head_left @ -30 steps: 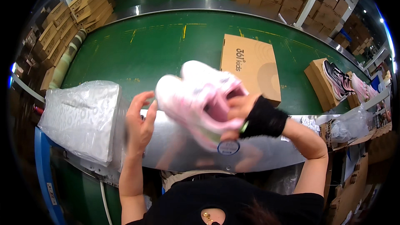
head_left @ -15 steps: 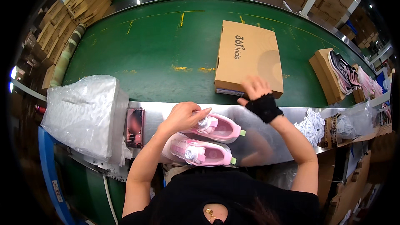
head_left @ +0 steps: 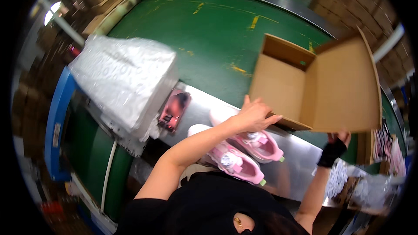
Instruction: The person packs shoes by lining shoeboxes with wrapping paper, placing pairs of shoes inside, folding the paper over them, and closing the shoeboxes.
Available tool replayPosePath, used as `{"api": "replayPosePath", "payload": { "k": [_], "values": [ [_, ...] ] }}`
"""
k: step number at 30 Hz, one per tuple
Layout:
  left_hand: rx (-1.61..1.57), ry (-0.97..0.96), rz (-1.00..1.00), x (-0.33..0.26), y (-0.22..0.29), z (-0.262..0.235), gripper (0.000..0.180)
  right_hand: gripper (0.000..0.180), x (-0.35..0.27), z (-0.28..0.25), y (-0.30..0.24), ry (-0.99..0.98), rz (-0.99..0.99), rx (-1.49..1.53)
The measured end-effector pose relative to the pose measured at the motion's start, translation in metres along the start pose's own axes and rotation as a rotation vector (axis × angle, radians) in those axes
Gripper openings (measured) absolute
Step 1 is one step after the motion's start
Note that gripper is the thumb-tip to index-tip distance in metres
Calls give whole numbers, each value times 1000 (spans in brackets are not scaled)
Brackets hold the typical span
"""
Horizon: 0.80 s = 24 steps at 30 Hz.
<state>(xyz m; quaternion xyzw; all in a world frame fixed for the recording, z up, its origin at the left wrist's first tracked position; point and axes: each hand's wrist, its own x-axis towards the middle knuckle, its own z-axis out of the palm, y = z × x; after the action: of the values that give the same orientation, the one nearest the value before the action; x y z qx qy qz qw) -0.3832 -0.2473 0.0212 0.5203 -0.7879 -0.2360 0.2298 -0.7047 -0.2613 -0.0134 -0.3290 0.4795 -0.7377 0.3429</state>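
Above the steel bench, an open cardboard box is held up off the surface, its hollow turned toward the person and its lid flap swung out to the right. The left hand is at the box's near left corner, fingers spread flat along the lower edge with the thumb on the other side, so its grip pinches the cardboard wall. The right hand, wearing a black wrist wrap, comes up under the box's lower right edge; only a few fingertips show past the cardboard, so I cannot tell how its grip is set, though it touches the underside. Below the box, on the bench and partly under the left forearm, a pair of pink shoes lies side by side, toes pointing far and to the left. Left of them a small pink-and-dark card rests on the bench, just beside a big heap of white wrapping paper. Beyond the bench runs a green conveyor belt, and stacked brown cartons line the far side.
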Motion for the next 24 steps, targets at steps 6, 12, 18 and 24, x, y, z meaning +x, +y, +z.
{"api": "replayPosePath", "payload": {
  "k": [6, 12, 18, 24],
  "values": [
    [-19, 20, -116, -5, -21, 2, 39, 51, 1, -170, 23, -89, -18, -1078],
    [-119, 247, 17, -14, -28, 3, 28, 29, -65, -186, 43, -165, 97, -1679],
    [-122, 586, 128, -52, -76, -77, 21, 26, -53, -174, 29, -227, 138, -1612],
    [237, 916, -460, -160, -190, -214, 22, 18, -25, -111, 6, -105, -228, -767]
  ]
}}
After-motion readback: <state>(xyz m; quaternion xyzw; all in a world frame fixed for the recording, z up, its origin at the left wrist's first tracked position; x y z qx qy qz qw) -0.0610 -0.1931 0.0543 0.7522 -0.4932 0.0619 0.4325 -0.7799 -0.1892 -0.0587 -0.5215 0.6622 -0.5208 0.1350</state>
